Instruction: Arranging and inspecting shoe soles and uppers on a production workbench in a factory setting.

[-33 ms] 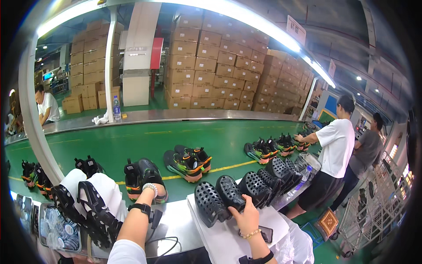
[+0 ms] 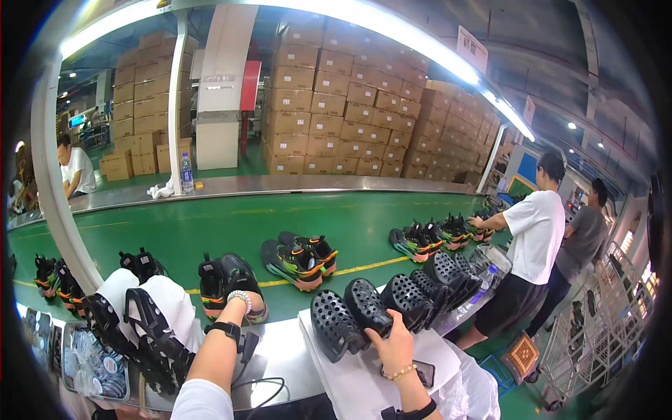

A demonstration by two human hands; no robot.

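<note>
A warehouse stacked with cardboard boxes [image 2: 364, 105] backs a green conveyor belt [image 2: 231, 224] carrying pairs of sneakers. Ahead of the left hand [image 2: 246, 302], a black-and-orange sneaker [image 2: 225, 280] stands toe away; the fingers curl over its heel. The right hand [image 2: 393, 344] pinches a black perforated clog [image 2: 369, 308], angled up-left, just above its knuckles.

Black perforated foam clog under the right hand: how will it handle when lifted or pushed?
The black perforated foam clog looks moulded in one piece and full of holes, so probably light for its size. The right hand touches its heel; likely holds shape, slightly squashy. Standing on edge in a row, it may tip against neighbours if pushed.
</note>
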